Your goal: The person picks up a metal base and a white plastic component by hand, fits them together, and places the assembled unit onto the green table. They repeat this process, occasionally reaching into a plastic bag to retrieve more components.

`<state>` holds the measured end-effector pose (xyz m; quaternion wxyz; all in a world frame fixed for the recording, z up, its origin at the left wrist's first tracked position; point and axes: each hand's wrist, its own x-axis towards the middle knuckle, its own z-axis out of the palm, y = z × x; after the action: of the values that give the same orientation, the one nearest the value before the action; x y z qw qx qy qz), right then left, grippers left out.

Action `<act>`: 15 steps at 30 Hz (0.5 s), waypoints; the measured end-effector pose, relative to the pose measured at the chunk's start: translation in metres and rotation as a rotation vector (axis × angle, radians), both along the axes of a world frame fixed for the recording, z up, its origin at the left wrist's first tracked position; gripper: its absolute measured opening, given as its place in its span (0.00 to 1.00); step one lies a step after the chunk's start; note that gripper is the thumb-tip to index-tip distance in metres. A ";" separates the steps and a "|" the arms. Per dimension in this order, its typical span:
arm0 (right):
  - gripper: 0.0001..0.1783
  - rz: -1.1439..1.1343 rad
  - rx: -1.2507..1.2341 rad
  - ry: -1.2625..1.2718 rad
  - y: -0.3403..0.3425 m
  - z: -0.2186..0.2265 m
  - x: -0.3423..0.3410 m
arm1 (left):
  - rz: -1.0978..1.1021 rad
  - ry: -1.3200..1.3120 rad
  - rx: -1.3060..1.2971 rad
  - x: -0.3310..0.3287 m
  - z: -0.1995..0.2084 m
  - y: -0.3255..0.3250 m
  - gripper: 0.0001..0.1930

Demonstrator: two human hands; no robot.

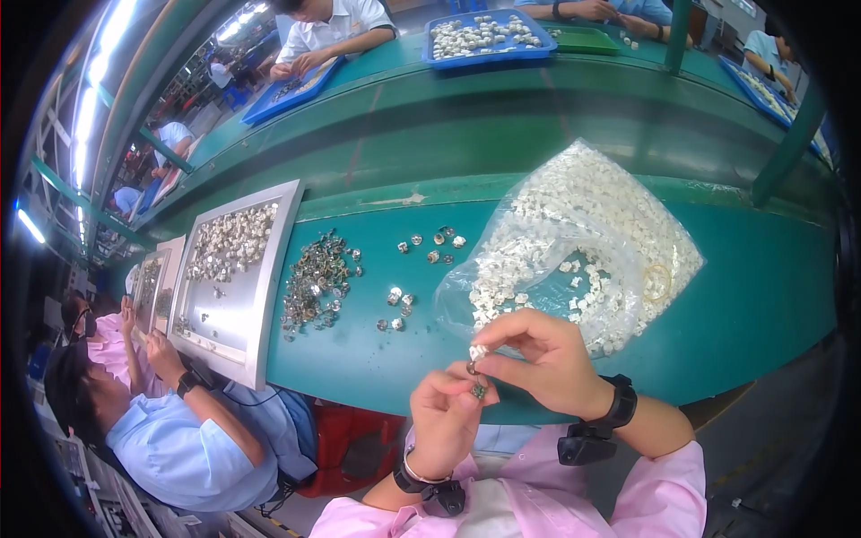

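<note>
My left hand [446, 420] pinches a small round part [478, 391] with a greenish-dark face between thumb and fingertips. Just above it, my right hand [549, 360] grips a small white plastic piece [478, 352] between thumb and forefinger. A brownish bit shows between the two sets of fingertips; whether the parts touch is too small to tell. Beyond my right hand lies a clear plastic bag [587, 179] full of white pieces, its mouth toward me. Left of the bag, a pile of small metal parts [316, 285] rests on the green tabletop [377, 368].
Small groups of parts [401, 300] sit between pile and bag. A metal-framed tray [278, 269] with whitish parts stands at the left, beside a co-worker in a light blue shirt [193, 439]. Across a green ledge, other people work near blue trays [489, 61].
</note>
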<state>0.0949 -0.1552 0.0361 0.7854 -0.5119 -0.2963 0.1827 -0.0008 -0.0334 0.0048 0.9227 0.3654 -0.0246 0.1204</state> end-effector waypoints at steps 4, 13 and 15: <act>0.12 -0.092 -0.003 -0.185 -0.002 0.001 0.002 | 0.071 0.005 0.032 0.003 -0.001 0.000 0.06; 0.15 -0.163 -0.049 -0.642 0.002 0.007 -0.004 | 0.156 0.087 -0.049 0.004 0.000 0.005 0.06; 0.14 -0.204 -0.054 -0.618 0.001 0.010 0.002 | 0.162 0.040 -0.027 0.004 0.001 0.006 0.07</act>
<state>0.0966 -0.1544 0.0456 0.6585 -0.5909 -0.4630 -0.0531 0.0032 -0.0277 0.0054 0.9151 0.3560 0.0253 0.1878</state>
